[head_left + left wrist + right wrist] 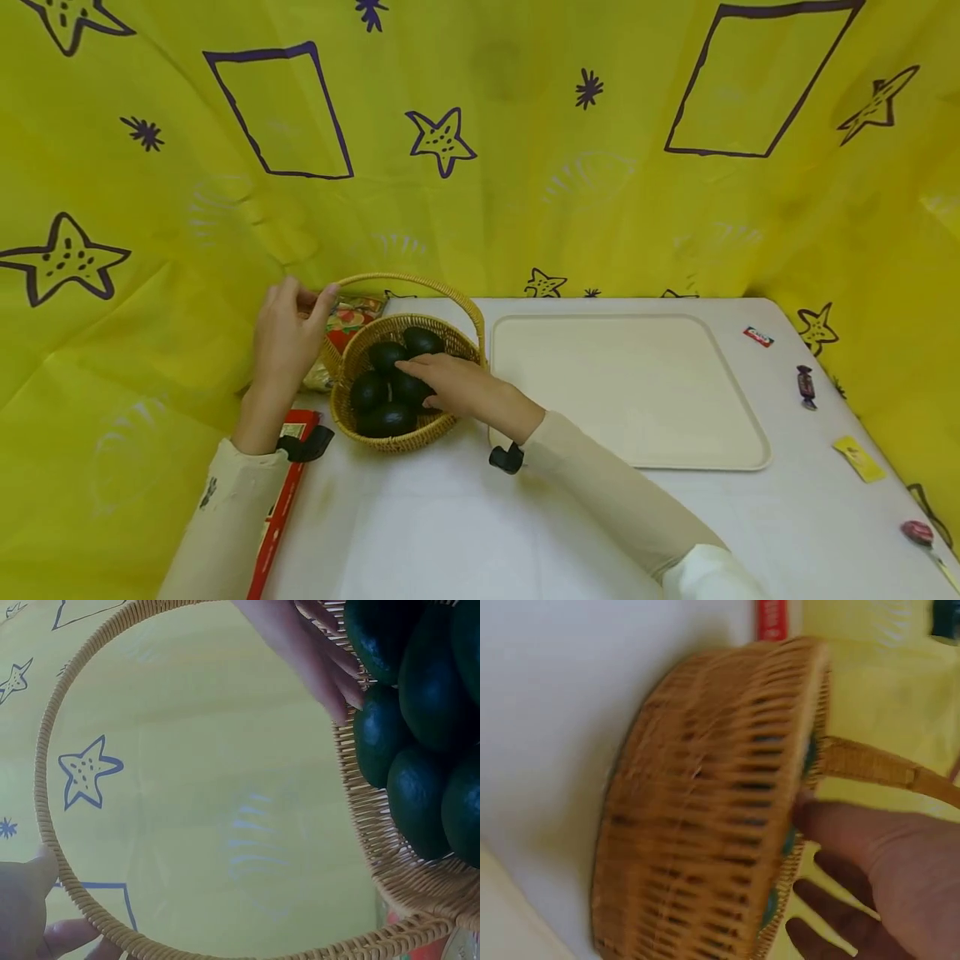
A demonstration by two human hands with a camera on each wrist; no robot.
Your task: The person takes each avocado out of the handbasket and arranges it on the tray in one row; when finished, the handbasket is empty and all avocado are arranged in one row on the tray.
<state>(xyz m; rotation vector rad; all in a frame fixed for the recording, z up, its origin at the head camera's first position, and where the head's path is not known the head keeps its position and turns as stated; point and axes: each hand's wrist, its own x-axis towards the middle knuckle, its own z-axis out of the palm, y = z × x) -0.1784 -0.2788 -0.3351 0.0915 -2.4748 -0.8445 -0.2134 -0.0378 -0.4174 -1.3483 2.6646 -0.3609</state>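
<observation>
A wicker basket (427,435) with a tall arched handle (405,277) stands on the white table, holding several dark green avocados (386,419). At the handle's left side, my left hand (288,329) pinches the wrapped cane between thumb and fingers; the left wrist view shows the thumb (46,870) against the handle. My right hand (457,385) reaches over the basket's right rim, its extended fingers above the avocados. In the right wrist view the thumb (840,829) lies right at the rim while the fingers (840,900) are spread, with nothing gripped.
A cream tray (622,392) lies to the basket's right. Colourful snack packets (352,317) sit behind the basket, and a red box (281,500) lies beside my left forearm. Small wrapped sweets (806,387), a yellow packet (859,458) and a lollipop (918,533) line the right edge.
</observation>
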